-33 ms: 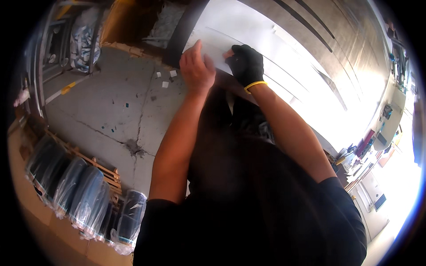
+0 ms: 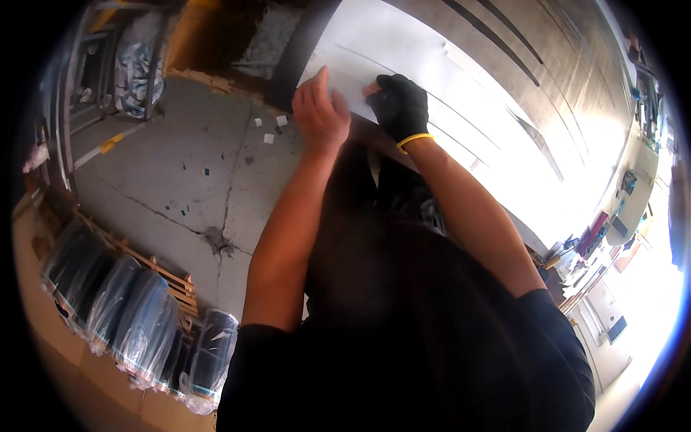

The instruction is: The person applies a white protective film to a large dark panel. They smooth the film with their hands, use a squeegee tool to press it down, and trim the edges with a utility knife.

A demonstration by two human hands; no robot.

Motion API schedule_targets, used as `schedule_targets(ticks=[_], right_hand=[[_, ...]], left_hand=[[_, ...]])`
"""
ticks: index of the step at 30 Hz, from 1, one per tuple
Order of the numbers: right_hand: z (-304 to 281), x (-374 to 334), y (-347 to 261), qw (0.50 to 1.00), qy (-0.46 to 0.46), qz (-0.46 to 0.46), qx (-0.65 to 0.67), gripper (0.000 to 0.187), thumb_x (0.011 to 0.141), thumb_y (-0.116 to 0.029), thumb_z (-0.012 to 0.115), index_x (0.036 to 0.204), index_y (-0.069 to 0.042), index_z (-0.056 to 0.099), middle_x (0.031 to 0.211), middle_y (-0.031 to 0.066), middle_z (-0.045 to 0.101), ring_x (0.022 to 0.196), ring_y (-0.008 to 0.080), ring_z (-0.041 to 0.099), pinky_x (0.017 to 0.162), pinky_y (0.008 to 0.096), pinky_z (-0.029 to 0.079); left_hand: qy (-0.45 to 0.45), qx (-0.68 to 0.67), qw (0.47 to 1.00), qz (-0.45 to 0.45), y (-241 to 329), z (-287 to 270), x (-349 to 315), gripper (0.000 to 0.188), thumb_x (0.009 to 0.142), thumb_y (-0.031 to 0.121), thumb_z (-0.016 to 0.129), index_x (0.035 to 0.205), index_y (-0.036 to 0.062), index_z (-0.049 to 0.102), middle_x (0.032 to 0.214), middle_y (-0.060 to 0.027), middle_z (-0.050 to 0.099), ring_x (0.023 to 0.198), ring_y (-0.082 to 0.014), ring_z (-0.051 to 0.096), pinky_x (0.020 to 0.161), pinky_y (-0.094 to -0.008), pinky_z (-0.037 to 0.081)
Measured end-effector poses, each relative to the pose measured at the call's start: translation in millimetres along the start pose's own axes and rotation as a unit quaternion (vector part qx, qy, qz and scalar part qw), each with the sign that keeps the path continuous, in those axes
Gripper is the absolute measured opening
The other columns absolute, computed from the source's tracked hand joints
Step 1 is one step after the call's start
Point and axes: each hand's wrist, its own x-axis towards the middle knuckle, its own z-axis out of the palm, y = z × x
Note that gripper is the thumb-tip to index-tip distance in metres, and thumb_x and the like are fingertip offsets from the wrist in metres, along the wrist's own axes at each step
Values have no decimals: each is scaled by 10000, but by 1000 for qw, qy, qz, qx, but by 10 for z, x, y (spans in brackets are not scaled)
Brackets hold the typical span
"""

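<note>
My left hand (image 2: 321, 115) is bare and lies at the near left corner of a bright white work surface (image 2: 461, 115). Its fingers stretch forward with the thumb apart, and nothing shows in them. A black glove with a yellow cuff and bare fingertips covers my right hand (image 2: 399, 104), a short way to the right over the same surface. Its fingers are curled and pressed together; whatever they may hold is hidden or too small to tell. A thin dark line (image 2: 353, 54) runs across the white area beyond both hands.
Long dark strips (image 2: 497, 32) lie at the far side. A brown box (image 2: 198, 43) with pale scraps stands at the far left. Small white squares (image 2: 268, 138) litter the cracked grey floor (image 2: 165, 165). Plastic-wrapped dark rolls (image 2: 119, 295) sit by a wooden pallet (image 2: 180, 288).
</note>
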Motion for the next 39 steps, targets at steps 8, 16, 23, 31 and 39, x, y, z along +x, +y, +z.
schedule_targets(ticks=[8,16,23,31,39], right_hand=[[52,-13,30,1000,17,0,-5,207,867,-278,820,945,-86,806,967,155,778,943,391,751,846,446,600],[53,20,38,1000,0,16,-22,250,877,-332,816,948,-92,806,962,157,778,947,392,749,848,456,598],[225,-70,279,995,63,-70,30,188,896,-273,820,930,-89,809,917,141,783,885,364,760,809,438,598],[232,-39,254,999,23,15,34,165,903,-250,831,922,-88,809,903,132,783,870,349,768,793,422,599],[260,-1,243,998,16,59,26,220,856,-309,757,882,-95,801,931,155,777,892,382,751,844,464,600]], left_hand=[[-5,6,1000,5,34,-20,14,375,991,132,642,1353,45,688,1227,-125,698,1158,-351,660,1026,-487,527],[-12,11,1000,3,51,-34,28,378,987,125,643,1353,43,687,1222,-124,706,1154,-347,670,1020,-480,532],[-5,8,1000,5,30,-24,6,382,985,133,639,1354,49,687,1238,-121,710,1164,-346,670,1030,-478,528],[-4,3,1000,1,25,-14,7,381,983,131,639,1352,47,686,1234,-123,713,1166,-342,672,1037,-475,523],[-5,3,1000,2,27,5,2,382,979,124,641,1350,40,684,1232,-125,711,1165,-340,674,1024,-475,525]])
